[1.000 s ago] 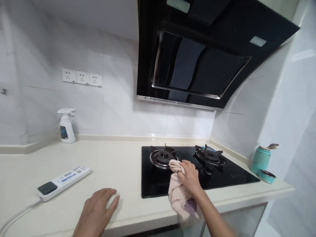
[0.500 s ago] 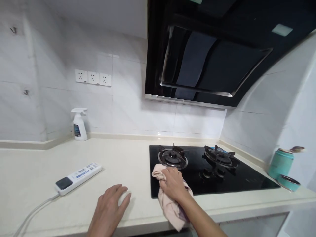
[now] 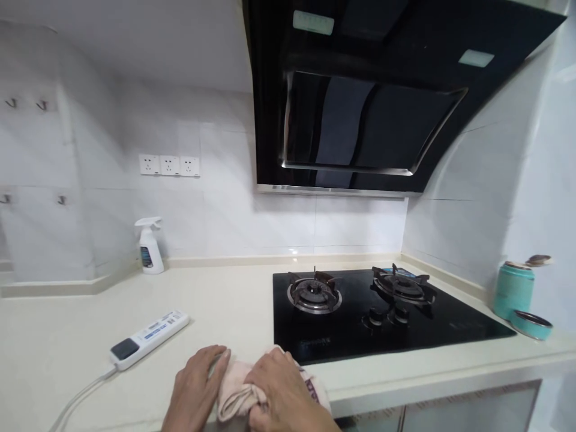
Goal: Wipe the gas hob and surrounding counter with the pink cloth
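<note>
A pale pink cloth (image 3: pixel 238 390) lies bunched at the front edge of the counter, just left of the black gas stove (image 3: pixel 310 348). My right hand (image 3: pixel 283 390) is closed on it, the fingers pressed over its folds. Dark printed marks show on the cloth's right part. Close against the cloth's left side is my left hand (image 3: pixel 193 387), thumb and fingers curled toward each other. Something pale shows between them, too hidden to name.
A white power strip (image 3: pixel 150 339) with its cord lies to the left. Against the back wall stands a white spray bottle (image 3: pixel 150 255). At the right are a turquoise jar (image 3: pixel 513 291) and a shallow turquoise dish (image 3: pixel 531 327). A black range hood (image 3: pixel 360 120) hangs above the stove.
My right hand has drawn the cloth off the stove, left and toward me, up beside my left hand. The cloth is now more bunched. The view has tilted up slightly.
</note>
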The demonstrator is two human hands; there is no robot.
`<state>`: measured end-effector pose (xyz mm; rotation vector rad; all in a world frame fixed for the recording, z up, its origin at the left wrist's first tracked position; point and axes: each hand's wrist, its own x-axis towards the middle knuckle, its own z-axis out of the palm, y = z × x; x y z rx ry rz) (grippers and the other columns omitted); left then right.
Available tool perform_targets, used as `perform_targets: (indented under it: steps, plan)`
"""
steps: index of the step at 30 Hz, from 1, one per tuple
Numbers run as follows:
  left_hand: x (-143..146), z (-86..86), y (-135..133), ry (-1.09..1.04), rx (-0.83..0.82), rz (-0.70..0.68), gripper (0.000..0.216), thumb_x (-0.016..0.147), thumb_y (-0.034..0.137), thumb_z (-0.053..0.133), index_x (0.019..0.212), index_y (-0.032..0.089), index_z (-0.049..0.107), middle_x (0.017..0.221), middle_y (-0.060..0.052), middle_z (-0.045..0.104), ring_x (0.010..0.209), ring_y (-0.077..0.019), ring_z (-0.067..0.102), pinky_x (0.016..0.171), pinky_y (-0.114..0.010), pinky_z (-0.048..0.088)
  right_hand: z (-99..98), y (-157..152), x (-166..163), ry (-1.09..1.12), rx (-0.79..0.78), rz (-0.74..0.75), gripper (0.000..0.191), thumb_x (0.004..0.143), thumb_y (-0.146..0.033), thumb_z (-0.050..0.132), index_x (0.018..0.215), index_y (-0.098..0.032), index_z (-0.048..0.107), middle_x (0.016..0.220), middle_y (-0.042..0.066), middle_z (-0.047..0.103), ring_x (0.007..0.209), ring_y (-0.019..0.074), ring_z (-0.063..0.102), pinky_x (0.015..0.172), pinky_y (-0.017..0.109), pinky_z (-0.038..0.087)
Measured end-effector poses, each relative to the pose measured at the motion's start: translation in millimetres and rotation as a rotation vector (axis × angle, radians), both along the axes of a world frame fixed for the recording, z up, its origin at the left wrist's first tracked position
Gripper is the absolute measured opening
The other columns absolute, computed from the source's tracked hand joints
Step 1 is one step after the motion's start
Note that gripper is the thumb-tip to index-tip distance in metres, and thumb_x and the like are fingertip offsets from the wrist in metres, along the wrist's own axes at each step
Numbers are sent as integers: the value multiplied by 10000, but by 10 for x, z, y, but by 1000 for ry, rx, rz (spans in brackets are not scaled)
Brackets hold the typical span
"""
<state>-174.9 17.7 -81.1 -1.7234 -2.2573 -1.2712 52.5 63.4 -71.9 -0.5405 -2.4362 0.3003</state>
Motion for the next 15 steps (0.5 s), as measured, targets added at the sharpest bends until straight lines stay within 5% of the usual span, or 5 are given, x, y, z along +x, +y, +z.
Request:
perform_targets:
  steps: [9, 15]
  plan:
    - [12, 68, -28, 56, -42, 4, 493, 895, 608, 437, 1054, 255, 743, 1207, -78, 750, 1199, -304, 642, 1051, -476, 471, 48, -42, 371, -20, -30, -61, 365, 718, -262, 660, 1061, -339, 563, 1116, -23, 607, 1080, 262, 503, 943, 415, 396]
    - [44, 111, -34, 85, -93, -11, 515, 908, 627, 444, 1085, 239, 734, 1237, -92, 736, 1238, -322, 609, 1077, -501, 433, 4, 155, 1349, -15, -26, -347, 284, 761, -199, 528, 1004, -324, 603, 1049, 28, 628, 989, 289, 539, 845, 434, 441]
